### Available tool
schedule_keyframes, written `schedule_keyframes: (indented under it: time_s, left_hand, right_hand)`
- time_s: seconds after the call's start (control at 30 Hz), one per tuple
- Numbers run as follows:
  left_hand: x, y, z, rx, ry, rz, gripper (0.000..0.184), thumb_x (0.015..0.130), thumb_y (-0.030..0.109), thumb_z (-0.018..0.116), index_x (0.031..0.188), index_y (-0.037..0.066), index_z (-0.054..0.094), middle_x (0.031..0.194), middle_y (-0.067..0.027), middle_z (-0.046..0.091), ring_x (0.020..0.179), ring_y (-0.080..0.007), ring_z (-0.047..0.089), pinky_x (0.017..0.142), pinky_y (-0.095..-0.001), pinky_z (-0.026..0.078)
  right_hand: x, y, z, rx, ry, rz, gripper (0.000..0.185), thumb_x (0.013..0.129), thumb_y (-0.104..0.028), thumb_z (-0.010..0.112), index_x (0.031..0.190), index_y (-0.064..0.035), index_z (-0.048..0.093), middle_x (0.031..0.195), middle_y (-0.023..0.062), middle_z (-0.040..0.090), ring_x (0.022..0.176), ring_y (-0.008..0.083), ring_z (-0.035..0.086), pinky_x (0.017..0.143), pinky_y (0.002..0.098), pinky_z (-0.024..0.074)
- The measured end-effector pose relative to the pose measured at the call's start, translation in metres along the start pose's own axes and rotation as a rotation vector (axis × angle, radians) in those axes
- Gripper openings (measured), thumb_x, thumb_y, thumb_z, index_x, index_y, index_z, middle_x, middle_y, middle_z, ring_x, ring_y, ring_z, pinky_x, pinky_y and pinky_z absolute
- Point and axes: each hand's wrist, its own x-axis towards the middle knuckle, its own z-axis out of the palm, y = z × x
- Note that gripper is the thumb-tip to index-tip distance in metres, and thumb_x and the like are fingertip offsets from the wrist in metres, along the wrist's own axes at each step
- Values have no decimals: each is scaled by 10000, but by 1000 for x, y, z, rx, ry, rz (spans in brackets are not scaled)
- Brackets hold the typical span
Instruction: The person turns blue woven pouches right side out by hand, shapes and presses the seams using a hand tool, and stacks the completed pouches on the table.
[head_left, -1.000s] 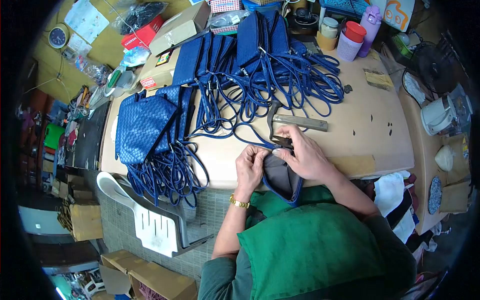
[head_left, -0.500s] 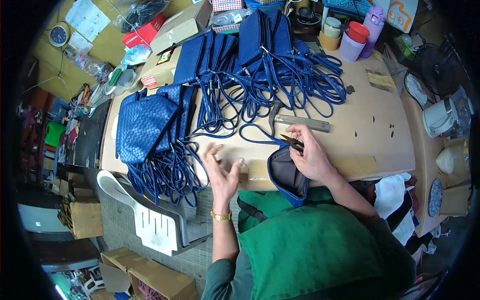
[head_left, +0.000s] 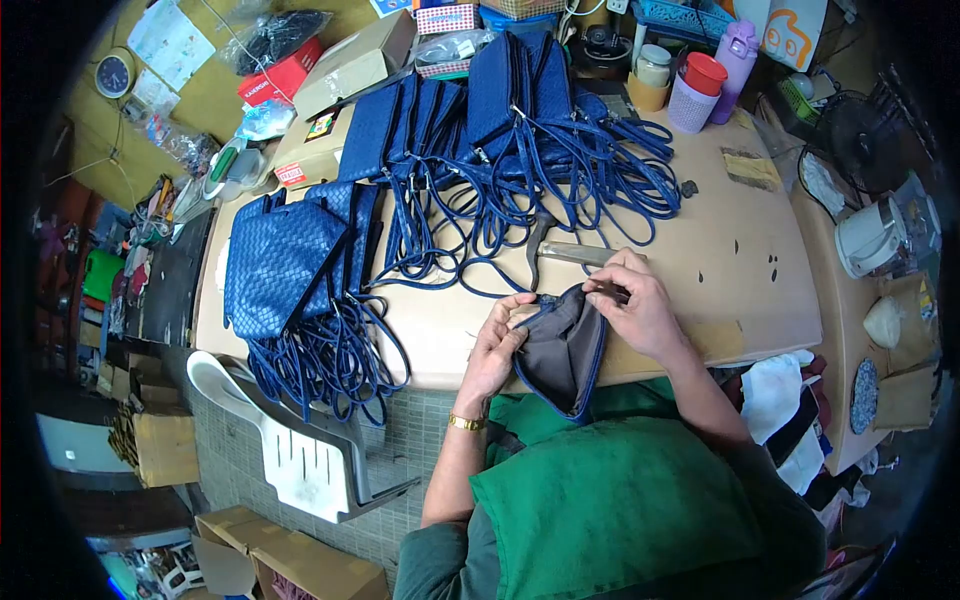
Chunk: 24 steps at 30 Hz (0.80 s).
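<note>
A small blue bag [head_left: 566, 362] with a dark grey lining is held mouth-up at the table's front edge, its zipper opening spread wide. My left hand [head_left: 492, 345] pinches the left side of its rim between thumb and fingers. On the opposite side, my right hand [head_left: 640, 305] grips the upper right rim with its fingertips. A dark tool, mostly hidden, shows in the right palm; its kind cannot be made out now. Just beyond the bag lies a hammer [head_left: 575, 252] with its head to the left, its handle end partly behind my right hand.
Blue woven bags [head_left: 290, 255] with looped straps are piled at the left. More blue bags [head_left: 515, 90] stand at the back, straps trailing over the table [head_left: 715, 260]. Cups [head_left: 700, 90] and a purple bottle [head_left: 738, 62] stand back right. A white plastic chair [head_left: 305, 470] is at lower left.
My left hand, earlier open and off the bag, has moved right and taken hold of its rim. My right hand has shifted its grip; the dark tool in it is now mostly hidden.
</note>
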Motion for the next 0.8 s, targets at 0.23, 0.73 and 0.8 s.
schedule_keyframes:
  time_s: [0.23,0.73,0.8]
  left_hand:
    - [1,-4,1,-4,-2,16,460,877,-97,380,1323,19,389,1178,-99,590,1111,-150,548,999,-277,397]
    - [-1,-5,8,73,34,76,509,833,-120,328,1315,36,370,1149,-117,592,1090,-150,549,973,-273,406]
    - [-1,-5,7,81,2,78,515,830,-124,319,1318,34,364,1155,-117,590,1092,-148,548,980,-272,404]
  right_hand:
    - [5,-15,20,-325,-106,-142,162,720,-40,700,879,-70,700,861,75,558,768,283,611,667,385,491]
    - [31,43,8,637,-30,469,277,773,-123,730,987,3,607,888,40,588,746,151,549,660,292,427]
    - [33,31,-1,391,-60,179,275,765,-112,732,993,-11,617,889,41,597,776,156,563,687,294,439]
